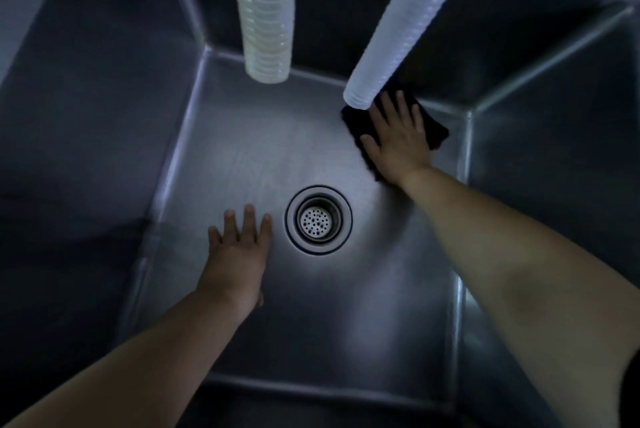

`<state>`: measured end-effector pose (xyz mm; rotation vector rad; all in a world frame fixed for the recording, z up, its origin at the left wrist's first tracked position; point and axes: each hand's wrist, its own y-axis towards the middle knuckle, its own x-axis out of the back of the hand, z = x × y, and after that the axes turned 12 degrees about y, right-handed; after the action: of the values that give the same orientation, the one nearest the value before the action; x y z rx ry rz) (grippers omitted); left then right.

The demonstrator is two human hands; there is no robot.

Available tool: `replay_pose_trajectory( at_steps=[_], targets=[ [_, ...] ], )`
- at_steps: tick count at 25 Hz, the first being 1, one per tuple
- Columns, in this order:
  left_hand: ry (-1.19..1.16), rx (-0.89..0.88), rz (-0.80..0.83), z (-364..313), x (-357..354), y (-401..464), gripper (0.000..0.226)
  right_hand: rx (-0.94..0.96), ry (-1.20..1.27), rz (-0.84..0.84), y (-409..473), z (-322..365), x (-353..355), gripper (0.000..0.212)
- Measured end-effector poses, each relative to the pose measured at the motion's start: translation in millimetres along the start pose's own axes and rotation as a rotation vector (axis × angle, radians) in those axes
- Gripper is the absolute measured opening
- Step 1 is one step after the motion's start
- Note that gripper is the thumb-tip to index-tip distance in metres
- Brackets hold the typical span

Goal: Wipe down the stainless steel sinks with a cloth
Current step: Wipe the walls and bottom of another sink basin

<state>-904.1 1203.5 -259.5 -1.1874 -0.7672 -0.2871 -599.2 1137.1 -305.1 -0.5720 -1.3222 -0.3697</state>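
Black cloth (433, 131), flat, dark vs shiny steel sink (242, 157) floor, at 1 o'clock of drain (318, 220). Right hand (398, 136) presses it, fingers spread. Left hand (239, 247) flat at 9 o'clock, fingers slightly spread.

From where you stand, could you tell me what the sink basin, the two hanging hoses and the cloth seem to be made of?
Sink basin: brushed stainless steel, with streaky glare.
Hoses: translucent ribbed plastic, probably.
Cloth: dark, matte fabric; weave too dim to tell.

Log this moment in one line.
right hand presses dark cloth | far right sink floor | left hand flat near drain
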Motion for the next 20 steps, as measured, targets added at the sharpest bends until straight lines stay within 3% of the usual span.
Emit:
replay_pose_trajectory(
  at_steps=[4,9,11,17,20],
  targets=[
    [0.000,-0.004,-0.001,0.1,0.2,-1.1,0.122,-0.243,0.054,-0.034,-21.0,-41.7,6.1,0.063],
    [0.006,0.003,-0.024,-0.2,-0.9,-1.1,0.123,-0.695,0.324,-0.237,-12.0,-16.4,-2.7,0.066],
    [0.008,0.000,-0.027,-0.1,-1.8,0.1,0.123,-0.779,0.374,-0.248,-5.2,-10.6,-1.5,0.066],
    [0.023,-0.005,-0.010,-0.3,0.3,-0.3,0.122,-0.451,0.182,-0.138,-68.2,-16.8,-12.0,0.062],
    [0.038,-0.004,0.006,-1.4,3.9,-1.9,0.122,-0.391,0.137,-0.124,-124.0,2.0,-27.1,0.066]
  ],
)
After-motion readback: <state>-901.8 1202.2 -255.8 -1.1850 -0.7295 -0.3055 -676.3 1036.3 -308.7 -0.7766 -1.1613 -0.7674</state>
